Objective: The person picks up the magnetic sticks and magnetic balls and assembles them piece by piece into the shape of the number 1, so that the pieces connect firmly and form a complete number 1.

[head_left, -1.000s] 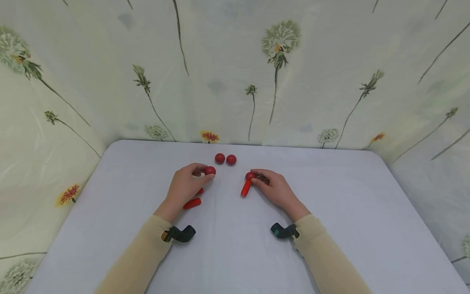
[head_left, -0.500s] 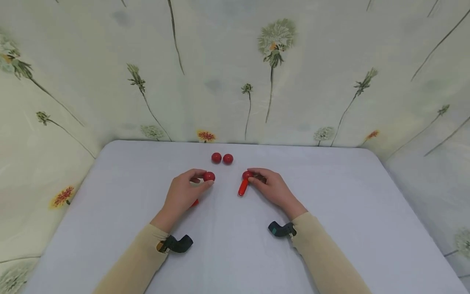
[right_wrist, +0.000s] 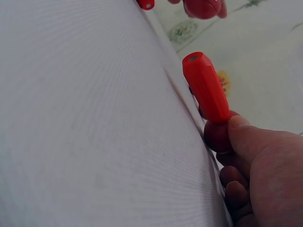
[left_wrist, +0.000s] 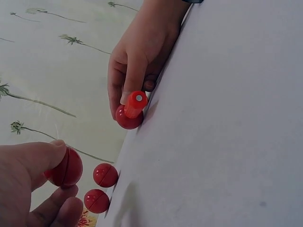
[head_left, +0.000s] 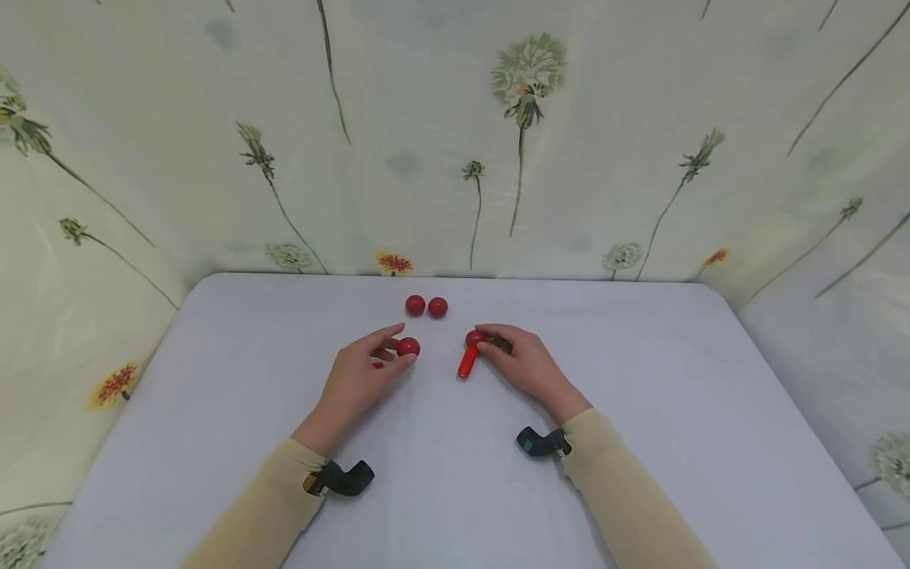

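Right hand (head_left: 528, 366) first: we have its thumb and forefinger clamped on a dark red ball (head_left: 475, 339), with a red rod (head_left: 467, 363) seated against that ball, its free end slanting back toward us, just left of the thumb. On that end we see a grey disc (left_wrist: 138, 99), possibly a magnet; we cannot confirm it. Left hand (head_left: 354, 381), well apart from the right one, pinches a glossy red ball (head_left: 408, 348) at its fingertips, on the side facing the right hand. Behind its curled fingers we glimpse a red piece; the right wrist view shows a loose rod (right_wrist: 147, 4) near this hand, mostly out of frame. Past the left fingertips, farther from us, one spare ball (head_left: 415, 305) lies just beside another spare ball (head_left: 438, 307) on the white tabletop (head_left: 455, 482). Our judgement: the step in hand is fitting the left ball to the rod's bare end, not yet done. Next move calls for the right grip held steady, the bare end turned to face the left hand, and ball and disc lined up squarely before they touch.
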Action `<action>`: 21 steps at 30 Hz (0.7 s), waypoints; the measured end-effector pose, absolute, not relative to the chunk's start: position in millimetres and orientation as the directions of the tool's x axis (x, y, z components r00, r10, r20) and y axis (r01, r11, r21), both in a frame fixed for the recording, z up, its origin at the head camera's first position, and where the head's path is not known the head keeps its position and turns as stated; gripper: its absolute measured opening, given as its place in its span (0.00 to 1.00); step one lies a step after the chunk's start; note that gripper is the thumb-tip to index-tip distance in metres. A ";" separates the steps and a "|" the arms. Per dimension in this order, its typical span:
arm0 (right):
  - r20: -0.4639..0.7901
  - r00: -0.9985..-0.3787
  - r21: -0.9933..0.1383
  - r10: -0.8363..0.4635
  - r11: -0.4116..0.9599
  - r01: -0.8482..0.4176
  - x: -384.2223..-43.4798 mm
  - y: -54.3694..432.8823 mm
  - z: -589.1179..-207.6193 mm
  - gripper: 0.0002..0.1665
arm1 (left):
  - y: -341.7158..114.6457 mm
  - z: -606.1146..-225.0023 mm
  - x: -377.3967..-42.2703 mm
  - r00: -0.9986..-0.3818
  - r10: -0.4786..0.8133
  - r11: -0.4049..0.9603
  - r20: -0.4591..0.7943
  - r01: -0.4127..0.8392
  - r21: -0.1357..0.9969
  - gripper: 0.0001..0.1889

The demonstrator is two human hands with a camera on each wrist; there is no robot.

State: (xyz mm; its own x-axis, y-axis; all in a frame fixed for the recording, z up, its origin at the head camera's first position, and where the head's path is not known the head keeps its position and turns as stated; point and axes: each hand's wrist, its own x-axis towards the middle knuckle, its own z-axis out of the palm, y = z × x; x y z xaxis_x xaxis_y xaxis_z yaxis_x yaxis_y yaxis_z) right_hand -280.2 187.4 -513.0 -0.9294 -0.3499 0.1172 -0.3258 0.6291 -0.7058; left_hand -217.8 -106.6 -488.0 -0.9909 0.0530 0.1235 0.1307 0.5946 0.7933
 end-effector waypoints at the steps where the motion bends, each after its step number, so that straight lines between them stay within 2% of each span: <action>1: 0.119 -0.929 -0.706 -0.351 0.628 -0.328 -280.2 187.5 -513.1 0.25 | -106.2 -488.4 -216.7 -0.989 0.064 0.596 0.133 0.145 0.790 0.28; 9: 0.124 -0.926 -0.697 -0.356 0.633 -0.336 -281.5 185.4 -514.0 0.24 | -101.0 -490.9 -197.0 -0.981 0.136 0.567 0.139 0.192 0.801 0.25; 16: 0.125 -0.930 -0.698 -0.345 0.636 -0.330 -280.9 185.2 -513.2 0.24 | -92.9 -478.7 -186.2 -0.973 0.146 0.611 0.180 0.232 0.757 0.23; 21: 0.131 -0.929 -0.702 -0.346 0.629 -0.333 -280.5 186.1 -513.9 0.24 | -83.8 -482.3 -182.3 -0.969 0.190 0.608 0.158 0.243 0.756 0.23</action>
State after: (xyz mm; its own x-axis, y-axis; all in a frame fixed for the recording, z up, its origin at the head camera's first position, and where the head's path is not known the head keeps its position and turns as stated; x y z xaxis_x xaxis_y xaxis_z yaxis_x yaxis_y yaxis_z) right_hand -280.5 186.1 -513.9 -0.9289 -0.3463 0.1310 -0.3334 0.6288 -0.7024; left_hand -182.3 -83.8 -482.3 -0.9689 0.1902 0.1584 0.2429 0.6076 0.7562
